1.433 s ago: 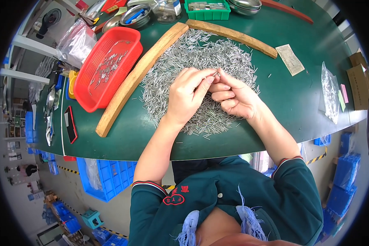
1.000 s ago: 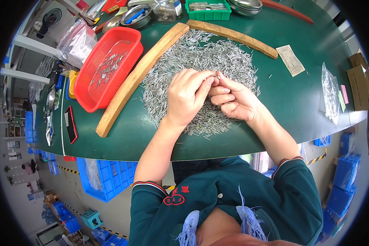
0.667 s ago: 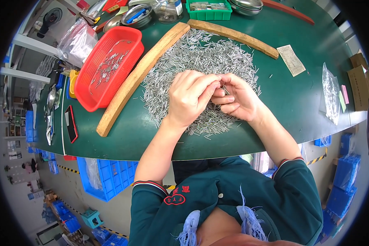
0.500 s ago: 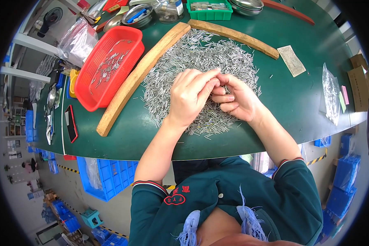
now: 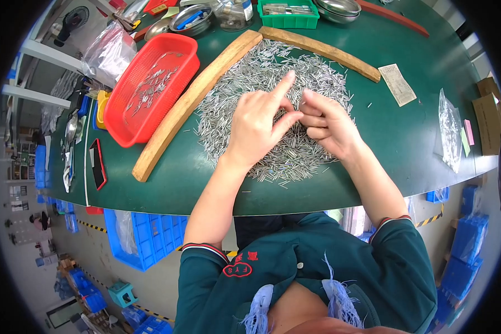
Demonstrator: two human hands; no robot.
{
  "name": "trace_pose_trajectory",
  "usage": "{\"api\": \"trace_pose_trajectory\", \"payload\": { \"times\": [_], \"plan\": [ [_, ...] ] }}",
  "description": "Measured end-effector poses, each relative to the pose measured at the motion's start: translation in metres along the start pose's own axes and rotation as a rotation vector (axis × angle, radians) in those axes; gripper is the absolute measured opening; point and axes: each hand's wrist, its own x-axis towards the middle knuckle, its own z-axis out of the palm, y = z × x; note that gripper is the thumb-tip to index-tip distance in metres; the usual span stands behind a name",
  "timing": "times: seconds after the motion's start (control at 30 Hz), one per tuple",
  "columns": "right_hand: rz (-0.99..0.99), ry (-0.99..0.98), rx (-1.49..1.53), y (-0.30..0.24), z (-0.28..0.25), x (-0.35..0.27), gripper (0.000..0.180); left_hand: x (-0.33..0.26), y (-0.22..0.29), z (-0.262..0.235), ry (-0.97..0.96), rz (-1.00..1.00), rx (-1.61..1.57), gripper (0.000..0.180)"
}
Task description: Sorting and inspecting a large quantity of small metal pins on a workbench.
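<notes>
Green table (image 5: 373,161) — blue bins (image 5: 145,239) below

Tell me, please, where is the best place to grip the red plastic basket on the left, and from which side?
Probably the red basket is best gripped by its raised rim on a long side, from above. The side toward the wooden strip seems nearest the left hand. The basket is shallow and open, with thin metal pins inside, so keep it level.
</notes>
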Motion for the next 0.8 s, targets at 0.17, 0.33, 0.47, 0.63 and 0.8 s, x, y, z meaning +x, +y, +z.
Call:
{"api": "trace_pose_trajectory", "payload": {
  "times": [0.17,0.33,0.47,0.63,0.8],
  "plan": [
    [-0.116,0.114,0.267,-0.005,0.002,0.004,0.02,-0.001,-0.047,-0.006,0.045,-0.358,0.216,0.035],
    [-0.079,0.051,0.366,0.0,-0.014,0.009,0.025,0.015,-0.077,-0.008,-0.372,-0.471,0.401,0.024],
    [-0.028,0.034,0.408,0.002,-0.018,0.012,0.026,0.041,-0.073,0.0,-0.623,-0.509,0.153,0.035],
    [-0.019,0.074,0.4,0.001,-0.014,0.011,0.025,0.049,-0.075,-0.005,-0.865,-0.646,-0.31,0.034],
    [-0.008,0.04,0.293,0.001,-0.011,0.01,0.022,0.03,-0.065,-0.008,-0.633,-0.641,-0.58,0.024]
  ]
}}
